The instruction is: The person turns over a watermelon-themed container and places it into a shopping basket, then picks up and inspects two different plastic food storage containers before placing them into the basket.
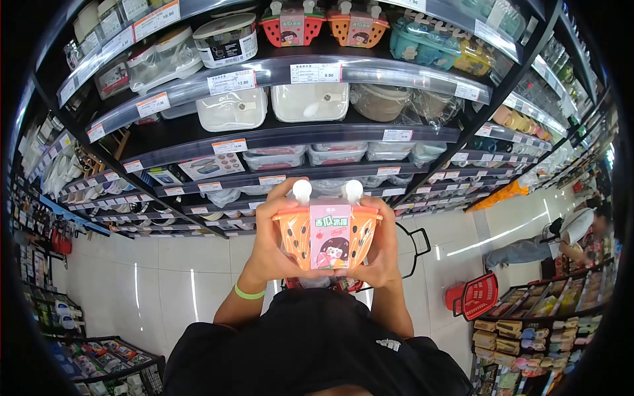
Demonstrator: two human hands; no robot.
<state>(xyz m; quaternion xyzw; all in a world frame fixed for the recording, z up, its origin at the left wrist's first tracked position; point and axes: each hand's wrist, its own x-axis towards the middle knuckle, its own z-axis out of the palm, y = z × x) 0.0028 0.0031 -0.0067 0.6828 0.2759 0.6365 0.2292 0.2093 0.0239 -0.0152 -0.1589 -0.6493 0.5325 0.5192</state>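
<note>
Both my hands hold up an orange basket-shaped pack (287,236) with black seed-like marks, a pink printed sleeve and two white round-topped pieces above it. My left hand (267,241) grips its left side, fingers over the top edge and thumb below. On its right side, my right hand (384,244) is wrapped the same way, thumb under the bottom edge. A similar orange pack (339,32) and a red one (276,33) sit on the upper shelf.
Shelves with price labels (316,72) and plastic containers (231,109) rise in front. Behind my hands is a black-handled red basket (350,284). At the right, a red basket (477,298) stands on the floor near another person (528,253). More shelves line both sides.
</note>
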